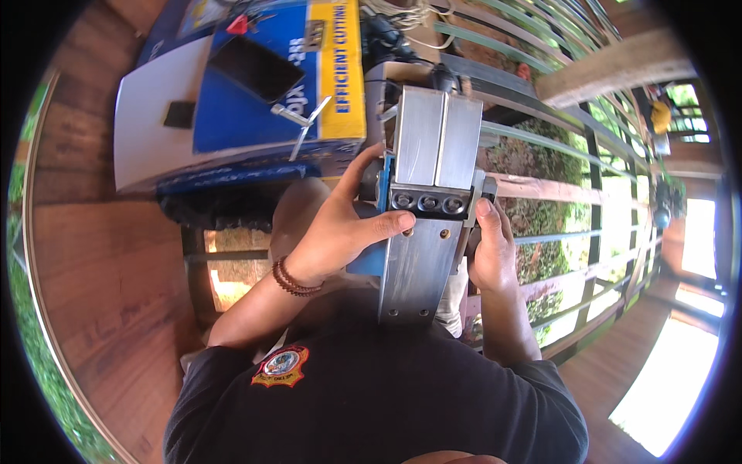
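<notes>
An electric planer lies upside down in front of my chest, its silver sole plates facing up and its blue body underneath. A black cutter block with three bolt heads crosses the sole. My left hand, a bead bracelet on its wrist, wraps the planer's left side, one finger reaching over the sole just below the cutter block. On the right edge, my right hand grips the tool with its thumb up beside the block.
A blue, white and yellow cardboard box sits behind the planer at upper left. On it lie a dark flat phone-like device, a metal T-shaped wrench and a small black piece. A wooden slat railing runs along the right, wooden floor at left.
</notes>
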Demonstrator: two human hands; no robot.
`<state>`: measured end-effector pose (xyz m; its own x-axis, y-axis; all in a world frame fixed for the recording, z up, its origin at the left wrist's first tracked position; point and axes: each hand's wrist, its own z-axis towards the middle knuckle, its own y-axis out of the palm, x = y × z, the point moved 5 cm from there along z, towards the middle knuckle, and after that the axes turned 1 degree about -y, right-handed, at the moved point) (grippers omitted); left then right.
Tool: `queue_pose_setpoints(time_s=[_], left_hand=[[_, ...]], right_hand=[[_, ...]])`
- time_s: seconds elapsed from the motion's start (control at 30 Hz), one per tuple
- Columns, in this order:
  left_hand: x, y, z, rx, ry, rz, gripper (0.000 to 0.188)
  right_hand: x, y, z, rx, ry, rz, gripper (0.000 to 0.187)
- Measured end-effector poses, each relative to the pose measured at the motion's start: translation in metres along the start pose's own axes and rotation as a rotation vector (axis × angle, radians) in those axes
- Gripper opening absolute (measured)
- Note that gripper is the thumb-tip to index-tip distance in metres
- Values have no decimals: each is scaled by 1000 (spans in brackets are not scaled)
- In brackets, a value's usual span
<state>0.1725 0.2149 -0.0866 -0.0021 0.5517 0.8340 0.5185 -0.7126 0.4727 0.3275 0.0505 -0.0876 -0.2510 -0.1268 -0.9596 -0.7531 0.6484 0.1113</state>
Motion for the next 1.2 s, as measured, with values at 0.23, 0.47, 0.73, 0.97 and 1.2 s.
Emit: queue_pose_setpoints(time_s=[0.23,0.47,0.73,0.97,1.2], left_hand=[[4,23,17,-151,16,202,107],[4,30,25,-257,-22,184,102],[10,33,28,-174,-5,222,104],[11,32,24,-146,90,209,87],[11,39,19,-205,82,207,84]], right_hand=[[-12,-13,-41,88,22,285,63],[-21,-18,-45,178,-5,211,59],[-33,-9,-41,128,-59,92,67],[-26,-12,-44,99,-114,79,68],[-28,-11,-51,116,-175,60,71]])
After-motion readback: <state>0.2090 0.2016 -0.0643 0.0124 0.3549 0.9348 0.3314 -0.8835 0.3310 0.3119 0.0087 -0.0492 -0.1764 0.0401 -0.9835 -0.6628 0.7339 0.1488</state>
